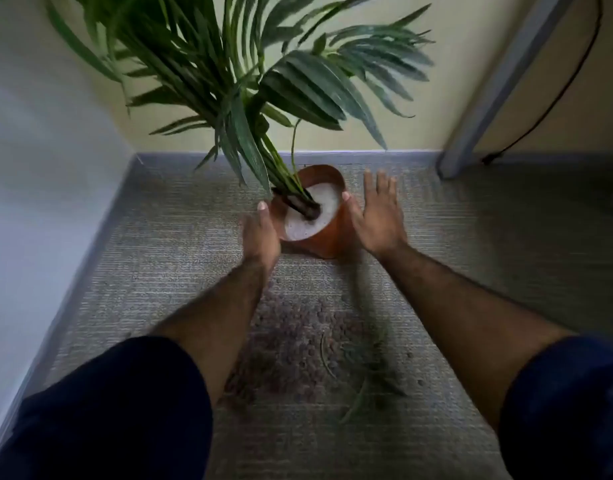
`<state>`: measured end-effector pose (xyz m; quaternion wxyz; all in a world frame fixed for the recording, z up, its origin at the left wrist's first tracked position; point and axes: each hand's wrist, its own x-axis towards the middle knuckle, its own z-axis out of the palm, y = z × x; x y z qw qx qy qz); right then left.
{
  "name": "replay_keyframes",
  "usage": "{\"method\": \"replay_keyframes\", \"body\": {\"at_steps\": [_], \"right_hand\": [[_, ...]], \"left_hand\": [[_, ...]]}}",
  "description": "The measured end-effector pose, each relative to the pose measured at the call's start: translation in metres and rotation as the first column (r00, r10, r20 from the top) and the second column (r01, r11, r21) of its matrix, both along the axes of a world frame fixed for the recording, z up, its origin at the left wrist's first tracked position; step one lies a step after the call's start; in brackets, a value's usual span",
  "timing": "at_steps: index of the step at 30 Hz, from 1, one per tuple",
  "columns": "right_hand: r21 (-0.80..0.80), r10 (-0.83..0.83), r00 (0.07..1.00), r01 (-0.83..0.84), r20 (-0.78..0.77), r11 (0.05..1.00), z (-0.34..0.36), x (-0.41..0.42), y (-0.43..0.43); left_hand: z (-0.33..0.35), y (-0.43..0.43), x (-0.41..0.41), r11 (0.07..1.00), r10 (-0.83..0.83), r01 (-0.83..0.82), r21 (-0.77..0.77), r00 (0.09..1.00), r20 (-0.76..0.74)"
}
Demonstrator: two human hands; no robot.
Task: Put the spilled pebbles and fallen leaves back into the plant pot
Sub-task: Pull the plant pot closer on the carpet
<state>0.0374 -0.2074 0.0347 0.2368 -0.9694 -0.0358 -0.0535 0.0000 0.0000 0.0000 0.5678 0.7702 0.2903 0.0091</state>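
A brown plant pot (334, 237) stands on the carpet near the back wall, with a white filling showing inside and a palm plant (242, 84) leaning up and left out of it. My left hand (261, 233) is open beside the pot's left rim. My right hand (377, 213) is open at the pot's right side, thumb by the rim. Whether either hand touches the pot is unclear. Brown pebbles (298, 344) lie spilled on the carpet between my forearms. Fallen green leaves (367, 375) lie just right of them.
A white wall (38, 168) runs along the left, a pale wall behind the plant. A grey table leg (499, 84) stands at the back right with a black cable (554, 98) hanging next to it. Grey carpet (159, 237) covers the floor.
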Motion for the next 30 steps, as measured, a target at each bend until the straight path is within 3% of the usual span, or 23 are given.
{"method": "replay_keyframes", "body": {"at_steps": [4,8,14,20,25,30], "right_hand": [[0.290,-0.012,0.989,0.054,-0.146,0.955,-0.016,0.008,0.020],[0.529,0.043,0.980,0.067,-0.194,0.846,-0.020,0.026,0.039],[0.503,-0.101,0.962,0.220,-0.253,0.835,-0.025,0.037,0.049],[0.539,-0.128,0.956,0.257,-0.265,0.802,-0.030,0.045,0.043],[0.647,-0.124,0.959,0.263,-0.253,0.715,-0.040,0.048,0.036],[0.724,-0.125,0.959,0.276,-0.256,0.633,-0.046,0.047,0.041]], "left_hand": [[-0.010,-0.018,0.019,0.930,0.031,-0.022,-0.367,0.999,0.019],[-0.025,-0.018,0.027,0.845,0.041,-0.087,-0.527,0.994,-0.099],[-0.040,-0.019,0.030,0.854,-0.043,-0.043,-0.519,0.987,-0.153],[-0.033,-0.030,0.037,0.837,0.073,-0.123,-0.533,0.991,-0.114],[-0.031,-0.034,0.041,0.818,0.133,-0.178,-0.547,0.984,-0.121],[-0.041,-0.018,0.044,0.906,0.156,-0.192,-0.376,0.980,-0.125]]}}
